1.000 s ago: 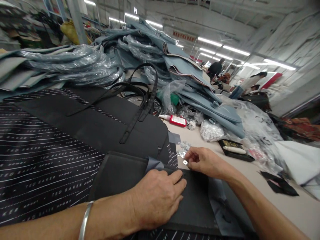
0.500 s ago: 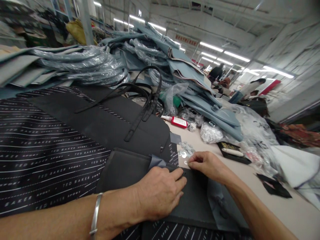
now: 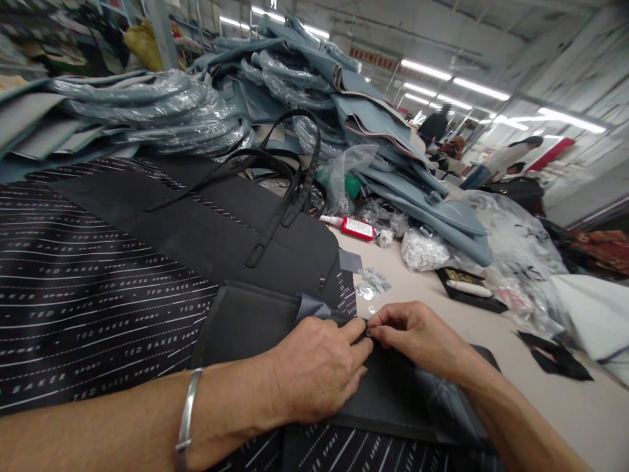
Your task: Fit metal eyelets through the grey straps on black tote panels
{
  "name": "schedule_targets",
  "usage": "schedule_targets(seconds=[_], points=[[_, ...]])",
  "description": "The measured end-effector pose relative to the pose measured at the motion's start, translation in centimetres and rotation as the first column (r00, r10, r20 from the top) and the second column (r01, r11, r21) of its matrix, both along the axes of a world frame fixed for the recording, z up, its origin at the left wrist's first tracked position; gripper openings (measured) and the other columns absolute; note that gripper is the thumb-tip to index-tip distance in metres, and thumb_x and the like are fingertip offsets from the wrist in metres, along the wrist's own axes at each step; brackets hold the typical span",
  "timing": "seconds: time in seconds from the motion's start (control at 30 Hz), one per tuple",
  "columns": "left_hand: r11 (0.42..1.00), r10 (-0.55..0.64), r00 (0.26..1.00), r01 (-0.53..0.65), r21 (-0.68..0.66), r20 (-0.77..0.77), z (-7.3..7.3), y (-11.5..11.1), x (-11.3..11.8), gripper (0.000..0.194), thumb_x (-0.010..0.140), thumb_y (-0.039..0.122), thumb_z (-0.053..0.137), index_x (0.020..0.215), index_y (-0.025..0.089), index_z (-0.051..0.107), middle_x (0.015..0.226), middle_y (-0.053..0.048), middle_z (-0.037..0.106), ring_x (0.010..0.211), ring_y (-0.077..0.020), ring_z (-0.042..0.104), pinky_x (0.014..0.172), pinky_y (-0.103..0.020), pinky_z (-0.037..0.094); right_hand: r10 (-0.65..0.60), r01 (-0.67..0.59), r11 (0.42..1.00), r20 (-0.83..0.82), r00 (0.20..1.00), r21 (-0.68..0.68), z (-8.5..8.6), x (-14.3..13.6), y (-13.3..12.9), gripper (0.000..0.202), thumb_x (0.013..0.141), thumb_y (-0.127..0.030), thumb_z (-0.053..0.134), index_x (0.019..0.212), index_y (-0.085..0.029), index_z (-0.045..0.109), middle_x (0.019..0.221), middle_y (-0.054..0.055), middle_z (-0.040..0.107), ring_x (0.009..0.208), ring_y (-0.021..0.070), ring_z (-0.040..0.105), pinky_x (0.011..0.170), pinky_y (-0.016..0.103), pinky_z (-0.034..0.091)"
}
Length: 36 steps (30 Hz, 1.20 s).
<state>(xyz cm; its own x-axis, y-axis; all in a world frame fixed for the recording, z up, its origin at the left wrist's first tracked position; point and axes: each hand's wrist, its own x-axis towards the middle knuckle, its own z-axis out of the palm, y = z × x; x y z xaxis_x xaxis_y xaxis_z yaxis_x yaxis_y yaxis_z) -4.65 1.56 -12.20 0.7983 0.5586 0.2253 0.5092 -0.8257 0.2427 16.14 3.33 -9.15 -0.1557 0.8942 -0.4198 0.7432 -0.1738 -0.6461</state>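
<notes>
A black bag panel [image 3: 393, 393] lies in front of me over dark lining cloth printed with white lettering. My left hand [image 3: 322, 367] is closed on the panel near its upper edge, fingers curled over it, with a fold of dark lining [image 3: 313, 307] beside the knuckles. My right hand [image 3: 410, 331] pinches a small shiny metal washer [image 3: 368, 332] at the panel's edge, right by the left fingertips. Just beyond, a small pile of flat metal washers [image 3: 374, 282] sits on the pale table [image 3: 535, 413]. How the washer meets the panel is hidden by my fingers.
Black bag pieces with strap handles [image 3: 268, 239] lie beyond my left hand. A red glue bottle [image 3: 358, 228] and a black tray [image 3: 472, 288] with a white stick stand further back. Blue-grey bag pieces [image 3: 393, 131], some plastic-wrapped, are heaped behind. People are in the distance.
My right hand has moved from the table by the washers to the panel's edge, beside my left fingers, with a small washer in its pinch. The left hand stays on the panel.
</notes>
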Motion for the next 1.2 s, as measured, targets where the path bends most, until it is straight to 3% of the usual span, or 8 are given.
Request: schedule_targets(seconds=[0.2, 0.37, 0.67, 0.9, 1.07, 1.2], points=[[1.0, -0.001, 1.0, 0.001, -0.005, -0.007, -0.1, 0.1, 0.0, 0.029, 0.096, 0.036, 0.041, 0.116, 0.021, 0.055, 0.111, -0.002, 0.059, 0.068, -0.0212, 0.059, 0.056, -0.04, 0.047, 0.005, -0.002, 0.999, 0.063, 0.998, -0.046, 0.4, -0.4, 1.1, 0.017, 0.068, -0.019, 0.057, 0.075, -0.016, 0.072, 0.063, 0.001, 0.065, 0.056, 0.0114, 0.052, 0.049, 0.022, 0.036], [1.0, -0.007, 1.0, 0.007, -0.022, -0.003, 0.0, 0.1, 0.0, 0.029, 0.095, 0.036, 0.042, 0.117, 0.021, 0.055, 0.111, -0.003, 0.059, 0.071, -0.0222, 0.061, 0.059, -0.041, 0.05, -0.064, 0.065, 0.99, 0.009, 0.998, -0.129, 0.5, -0.6, 1.4, 0.014, 0.068, -0.023, 0.059, 0.075, -0.016, 0.07, 0.058, -0.001, 0.061, 0.051, 0.01, 0.05, 0.047, 0.021, 0.038], [1.0, -0.001, 1.0, 0.001, -0.028, -0.004, 0.1, 0.1, 0.0, 0.029, 0.095, 0.036, 0.043, 0.116, 0.021, 0.056, 0.111, -0.003, 0.059, 0.069, -0.022, 0.061, 0.058, -0.04, 0.049, -0.209, 0.204, 0.976, -0.065, 0.976, -0.083, -0.1, -0.7, 0.6, 0.014, 0.069, -0.028, 0.061, 0.072, -0.016, 0.067, 0.054, -0.001, 0.059, 0.048, 0.0097, 0.051, 0.047, 0.021, 0.041], [1.0, -0.003, 1.0, 0.003, -0.027, -0.004, -0.1, 0.1, 0.0, 0.028, 0.095, 0.037, 0.044, 0.115, 0.021, 0.055, 0.111, -0.002, 0.059, 0.07, -0.0222, 0.062, 0.058, -0.04, 0.05, -0.217, 0.214, 0.976, 0.072, 0.974, 0.048, -0.9, -1.1, -0.2, 0.01, 0.072, -0.021, 0.061, 0.077, -0.018, 0.069, 0.067, 0.001, 0.067, 0.057, 0.0129, 0.057, 0.05, 0.022, 0.044], [0.999, 0.005, 1.0, -0.006, -0.043, -0.002, 0.1, 0.2, 0.1, 0.027, 0.094, 0.035, 0.046, 0.115, 0.02, 0.054, 0.107, -0.002, 0.06, 0.073, -0.0229, 0.062, 0.06, -0.04, 0.051, -0.247, 0.249, 0.968, 0.056, 0.967, -0.021, -0.8, -1.1, -0.3, 0.009, 0.075, -0.016, 0.057, 0.077, -0.017, 0.066, 0.059, -0.001, 0.062, 0.053, 0.0125, 0.057, 0.047, 0.021, 0.044], [0.998, 0.006, 1.0, -0.006, -0.058, 0.006, 0.2, 0.1, 0.1, 0.03, 0.094, 0.035, 0.047, 0.117, 0.018, 0.054, 0.121, -0.005, 0.059, 0.077, -0.0233, 0.064, 0.065, -0.041, 0.054, -0.195, 0.195, 0.978, 0.005, 0.981, -0.068, -0.5, -1.4, -0.4, 0.008, 0.078, -0.017, 0.054, 0.081, -0.019, 0.061, 0.056, -0.004, 0.056, 0.045, 0.01, 0.052, 0.041, 0.019, 0.041]])
